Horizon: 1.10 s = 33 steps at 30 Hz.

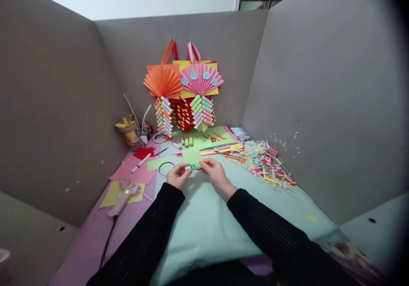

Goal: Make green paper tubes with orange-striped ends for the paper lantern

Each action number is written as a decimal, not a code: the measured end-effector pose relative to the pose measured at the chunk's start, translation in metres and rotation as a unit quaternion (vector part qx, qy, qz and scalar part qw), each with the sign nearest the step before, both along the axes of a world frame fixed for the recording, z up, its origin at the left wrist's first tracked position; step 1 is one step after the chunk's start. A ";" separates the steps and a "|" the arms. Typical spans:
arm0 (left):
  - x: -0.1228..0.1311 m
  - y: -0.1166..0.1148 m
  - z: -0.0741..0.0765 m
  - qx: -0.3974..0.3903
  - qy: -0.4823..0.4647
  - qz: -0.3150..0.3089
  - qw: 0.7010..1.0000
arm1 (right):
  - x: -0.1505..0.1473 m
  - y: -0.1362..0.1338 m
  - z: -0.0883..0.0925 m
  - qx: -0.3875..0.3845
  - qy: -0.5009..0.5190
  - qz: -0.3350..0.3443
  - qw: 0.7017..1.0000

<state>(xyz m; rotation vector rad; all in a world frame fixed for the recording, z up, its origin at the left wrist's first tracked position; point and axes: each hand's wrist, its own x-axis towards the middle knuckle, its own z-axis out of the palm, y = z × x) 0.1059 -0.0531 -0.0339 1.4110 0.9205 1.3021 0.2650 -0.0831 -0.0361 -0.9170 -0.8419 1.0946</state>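
Observation:
Between my two hands is a small white-and-green tube [193, 167], held level above the table; it is too small to tell its exact kind. My left hand [177, 176] pinches its white end, and the fingers of my right hand [213, 172] close on its green end. Just behind the hands lies a light green paper sheet [191, 155]. Several short green paper rolls with orange ends [187, 142] stand and lie farther back. A roll of tape [166, 169] rests beside my left hand.
A pink glue gun [123, 198] with a black cord lies at left, near a white marker [141, 163]. Shredded paper [265, 162] is heaped at right. Fan-shaped paper hangings [201, 79] hang on the grey back panel [128, 43]. A pot [129, 132] stands back left.

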 end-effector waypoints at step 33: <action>-0.002 0.002 0.002 -0.136 -0.092 -0.061 0.985 | 0.000 -0.007 0.010 -0.022 0.037 0.040 0.998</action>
